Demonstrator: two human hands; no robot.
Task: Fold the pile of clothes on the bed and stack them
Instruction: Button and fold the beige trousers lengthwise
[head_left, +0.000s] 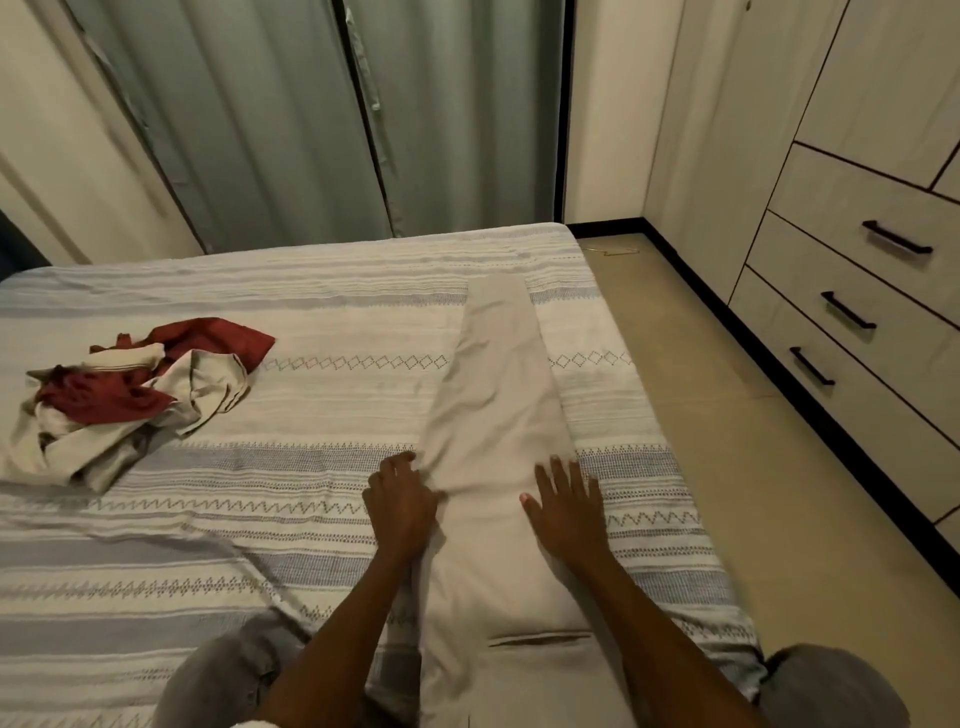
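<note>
A pair of beige trousers (496, 415) lies lengthwise on the bed (311, 499), legs laid one on the other and pointing away from me. My left hand (400, 504) rests on the trousers' left edge with its fingers bent over the cloth. My right hand (566, 512) presses flat on the right side, fingers spread. A crumpled pile of clothes (130, 400), red and beige, sits at the left of the bed.
The bed has a grey and white patterned cover. Curtains (311, 130) hang behind it. A wardrobe with drawers (852, 291) stands at the right across a strip of floor (727, 415). My knees are on the bed's near edge.
</note>
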